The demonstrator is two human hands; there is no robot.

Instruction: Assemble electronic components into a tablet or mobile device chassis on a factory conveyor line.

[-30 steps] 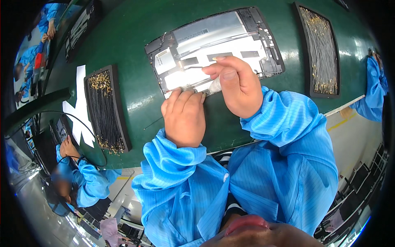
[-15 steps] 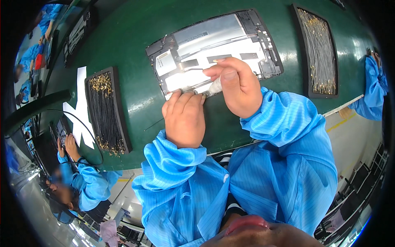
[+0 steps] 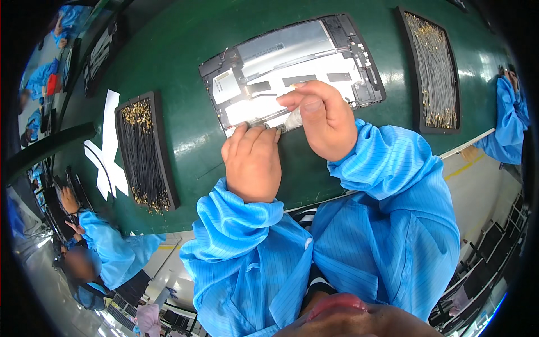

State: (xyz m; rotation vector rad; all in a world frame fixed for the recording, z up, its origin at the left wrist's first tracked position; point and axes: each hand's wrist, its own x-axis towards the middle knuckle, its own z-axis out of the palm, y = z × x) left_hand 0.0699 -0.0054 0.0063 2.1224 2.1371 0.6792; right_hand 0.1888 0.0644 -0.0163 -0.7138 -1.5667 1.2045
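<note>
An opened tablet-like device [image 3: 286,67] lies on the green table in front of me, with a silvery panel, white sheets and dark circuit parts exposed. My left hand [image 3: 254,160] is closed at its near edge, fingers bent and fingertips down on the rim. A thin black cable [image 3: 210,171] runs out from under that hand onto the table. My right hand [image 3: 331,121] is curled over the same edge, just right of the left fingertips. A whitish wrapped tip [image 3: 293,119] points down from it at the rim. Whatever its fingers pinch is hidden.
Left of the device, a black tray [image 3: 173,185] holds many black cables with gold ends. Another tray [image 3: 416,73] at right holds grey cables. White paper strips [image 3: 111,135] lie beyond the left tray. Co-workers in blue sleeves [image 3: 115,244] sit at both sides.
My hands and the device hold nearly the same place. At left, the co-worker's arms have shifted, and the white strips there have moved slightly.
</note>
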